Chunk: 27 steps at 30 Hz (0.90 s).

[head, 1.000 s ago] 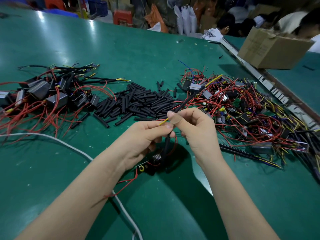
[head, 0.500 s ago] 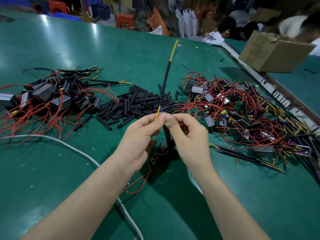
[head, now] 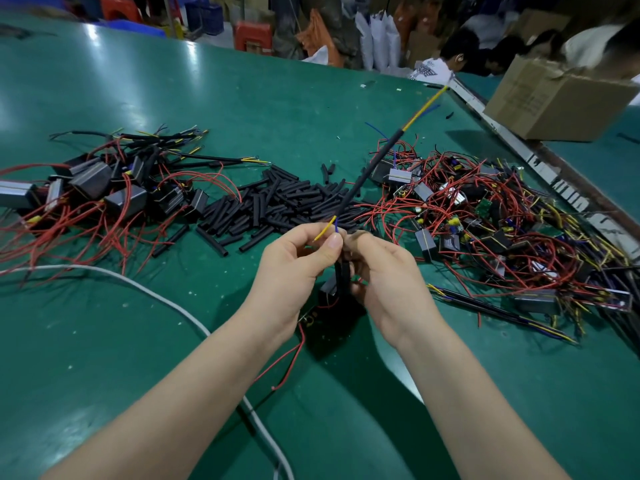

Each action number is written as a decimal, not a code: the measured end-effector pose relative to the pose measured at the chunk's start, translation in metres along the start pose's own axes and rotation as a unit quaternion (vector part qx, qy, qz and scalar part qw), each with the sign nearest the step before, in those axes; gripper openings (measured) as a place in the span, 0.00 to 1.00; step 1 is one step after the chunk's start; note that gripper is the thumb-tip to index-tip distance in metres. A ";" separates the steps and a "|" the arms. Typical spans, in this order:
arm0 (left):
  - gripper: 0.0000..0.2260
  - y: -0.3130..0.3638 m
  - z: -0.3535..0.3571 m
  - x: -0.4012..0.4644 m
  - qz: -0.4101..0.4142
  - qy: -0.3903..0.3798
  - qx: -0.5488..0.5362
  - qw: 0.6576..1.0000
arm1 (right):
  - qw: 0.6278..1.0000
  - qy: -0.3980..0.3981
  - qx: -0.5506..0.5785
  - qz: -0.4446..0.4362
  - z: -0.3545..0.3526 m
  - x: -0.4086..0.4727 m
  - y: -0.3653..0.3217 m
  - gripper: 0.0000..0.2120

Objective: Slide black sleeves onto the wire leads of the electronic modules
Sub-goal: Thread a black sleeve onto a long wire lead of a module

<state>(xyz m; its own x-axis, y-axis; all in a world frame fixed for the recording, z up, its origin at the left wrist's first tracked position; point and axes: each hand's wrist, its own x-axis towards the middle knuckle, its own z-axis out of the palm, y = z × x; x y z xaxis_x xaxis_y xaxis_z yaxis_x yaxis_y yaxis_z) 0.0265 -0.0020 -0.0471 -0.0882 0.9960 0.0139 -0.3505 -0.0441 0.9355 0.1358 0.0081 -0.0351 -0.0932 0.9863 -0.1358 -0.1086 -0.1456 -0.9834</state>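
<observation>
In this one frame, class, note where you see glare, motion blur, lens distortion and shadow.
Head view: overhead light glares on the green table far left; the sleeved lead sticking up is motion-blurred; wide-angle lens bows the table edge rail at right; left hand and right hand throw a dark shadow beneath them.

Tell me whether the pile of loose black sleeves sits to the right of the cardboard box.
No. The pile of loose black sleeves lies mid-table, well left of the cardboard box at the far right edge.
</observation>
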 end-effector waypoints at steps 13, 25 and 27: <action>0.04 0.000 -0.003 0.006 -0.062 0.051 -0.061 0.995 | 0.848 0.173 -0.315 -0.390 0.006 -0.009 0.017 0.07; 0.05 0.003 -0.002 0.003 -0.017 0.043 -0.044 0.998 | 0.975 0.064 -0.110 -0.183 0.018 -0.009 0.014 0.08; 0.06 0.004 -0.002 0.003 -0.027 0.028 -0.057 0.998 | 0.988 0.037 -0.062 -0.134 0.014 -0.008 0.009 0.08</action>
<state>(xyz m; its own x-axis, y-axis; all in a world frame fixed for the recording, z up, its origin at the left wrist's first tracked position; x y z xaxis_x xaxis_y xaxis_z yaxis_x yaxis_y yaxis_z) 0.0227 0.0008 -0.0442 -0.1166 0.9915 -0.0579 -0.4601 -0.0023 0.8879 0.1216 -0.0019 -0.0408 -0.0041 0.9917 0.1286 0.0031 0.1286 -0.9917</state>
